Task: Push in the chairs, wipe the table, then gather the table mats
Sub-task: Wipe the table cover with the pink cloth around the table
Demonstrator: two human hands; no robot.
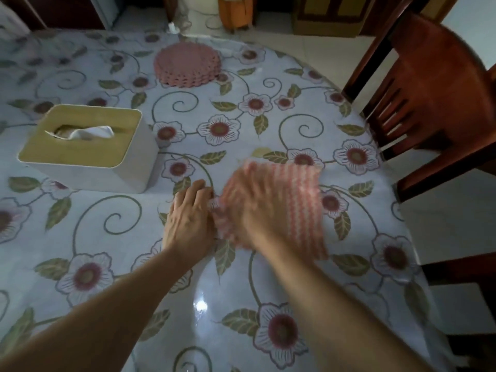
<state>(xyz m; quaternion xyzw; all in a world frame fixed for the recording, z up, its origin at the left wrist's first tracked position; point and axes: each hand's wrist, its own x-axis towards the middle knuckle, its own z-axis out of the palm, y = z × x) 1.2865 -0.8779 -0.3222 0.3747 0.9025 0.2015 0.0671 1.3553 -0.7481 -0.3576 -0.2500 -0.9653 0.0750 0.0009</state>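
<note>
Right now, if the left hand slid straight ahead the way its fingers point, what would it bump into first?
Probably only floral tablecloth at first: the left hand points up and slightly right, passing right of the tissue box. Farther on lies the pink mat stack, though depth is unclear.

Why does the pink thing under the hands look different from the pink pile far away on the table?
The striped cloth is squarish with pink and white stripes; the round mats are plain pink circles with scalloped edges. The cloth is a single piece under the left hand and the blurred right hand; the mats sit stacked, untouched, farther back. The cloth looks blurry; the mats look still. Both are pinkish and lie on the flowered table.
</note>
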